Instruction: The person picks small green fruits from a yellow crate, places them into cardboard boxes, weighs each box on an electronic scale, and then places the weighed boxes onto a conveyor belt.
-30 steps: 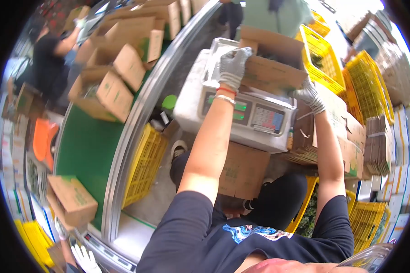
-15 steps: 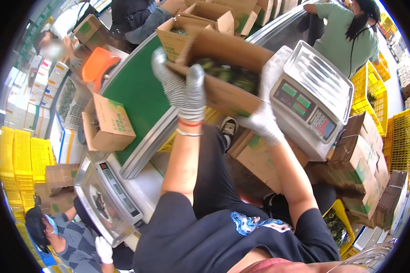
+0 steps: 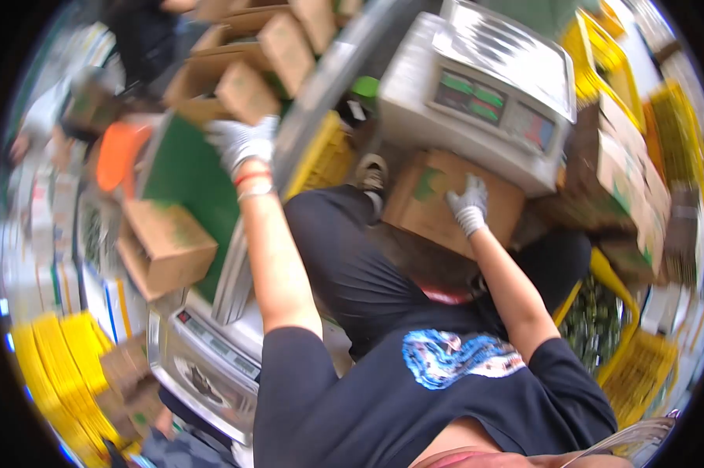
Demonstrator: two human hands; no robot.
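My left hand [image 3: 245, 144], in a striped grey-white glove, reaches to the near side of an open cardboard box [image 3: 247, 93] on the green conveyor belt [image 3: 182, 168]. Its blurred fingers look apart and lie against the box, not wrapped round it. What is inside that box is hidden from this angle. Lower right, my right hand [image 3: 469, 204], also gloved, rests with fingers outstretched on a closed-looking brown carton [image 3: 424, 195] with a green print. This carton sits below the front of a digital scale [image 3: 477, 101] with a metal tray.
More open cartons [image 3: 286, 47] crowd the belt's far end. Another carton [image 3: 168, 246] stands at the belt's left edge, near a second scale [image 3: 204, 374]. Stacked flat cardboard [image 3: 621, 187] and yellow crates [image 3: 684, 132] line the right. A yellow basket [image 3: 633, 304] holds green produce.
The box of green produce has gone from between both hands to the belt on the left. My right hand has let go of it and come down onto the carton. The view has shifted.
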